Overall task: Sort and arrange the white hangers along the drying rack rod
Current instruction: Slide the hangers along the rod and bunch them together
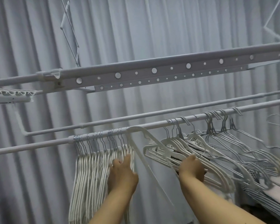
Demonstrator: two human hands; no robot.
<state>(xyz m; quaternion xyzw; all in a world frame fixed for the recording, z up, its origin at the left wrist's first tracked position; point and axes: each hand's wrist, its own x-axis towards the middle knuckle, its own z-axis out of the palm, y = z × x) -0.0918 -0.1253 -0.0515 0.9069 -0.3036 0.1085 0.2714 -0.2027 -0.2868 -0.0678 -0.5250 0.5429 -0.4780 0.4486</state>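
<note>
Left hand (122,171) grips the packed white hangers (94,167) at the rod's (39,143) left end, steadying them; right hand (191,168) grasps the skewed plastic hangers (173,151), which I'd slide over next.

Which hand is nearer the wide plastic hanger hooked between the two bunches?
Left. The left hand grips the packed bunch just beside the wide plastic hanger; the right hand holds tilted hangers farther along.
</note>
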